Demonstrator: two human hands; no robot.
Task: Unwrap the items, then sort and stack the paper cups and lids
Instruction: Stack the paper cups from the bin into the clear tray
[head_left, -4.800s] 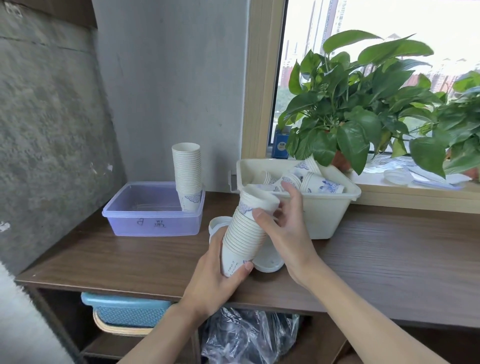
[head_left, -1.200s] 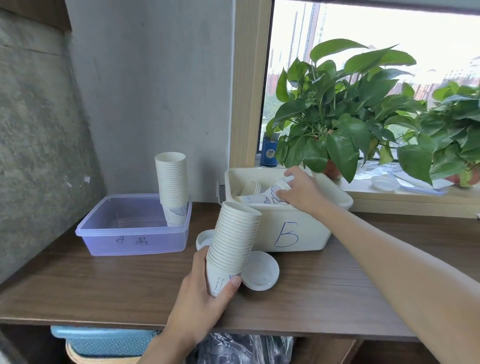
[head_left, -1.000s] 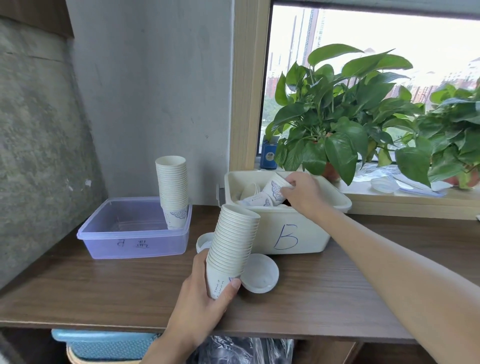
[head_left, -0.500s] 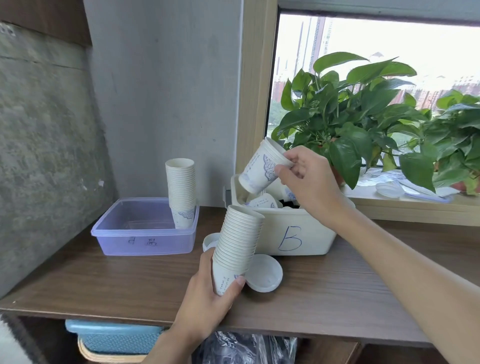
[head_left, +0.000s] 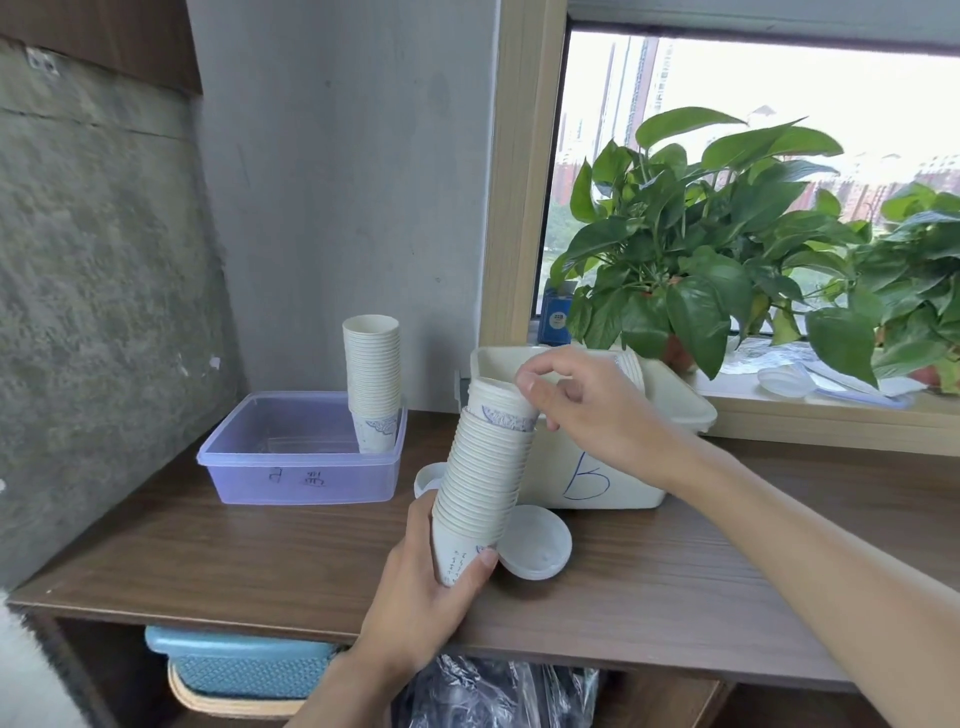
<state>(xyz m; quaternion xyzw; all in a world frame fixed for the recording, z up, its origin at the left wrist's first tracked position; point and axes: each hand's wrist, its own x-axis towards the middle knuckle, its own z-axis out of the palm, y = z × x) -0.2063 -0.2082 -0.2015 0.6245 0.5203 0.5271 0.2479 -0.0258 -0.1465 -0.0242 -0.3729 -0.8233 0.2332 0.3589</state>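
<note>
**Adding one cup to the hand-held stack.** Nearest the viewer, the left hand (head_left: 421, 587) closes its grip round the base of a tall stack of paper cups (head_left: 483, 483), with the thumb across the lowest cup. The stack leans up and away from this grip.

At the stack's upper end, the right hand (head_left: 587, 410) pinches the rim of the top cup (head_left: 501, 413). This cup is only partly nested, and its blue pattern is exposed.

Just right of the lower grip, a white lid (head_left: 535, 543) lies on the surface (head_left: 208, 545). A second lid (head_left: 428, 478) shows behind the stack.

Beyond the upper grip stands the white bin (head_left: 597, 467) marked B. Farther off, to the left of both grips, a purple tub (head_left: 301, 457) holds a second stack (head_left: 373, 384), which stands upright.

**Likely faults.**
- The stack is held only at its base, so a hard downward push could buckle the leaning column or jam the cups.
- A cup seated crooked could tip off once it is released.
- A swing of the stack could knock the nearby lid off the surface.
</note>
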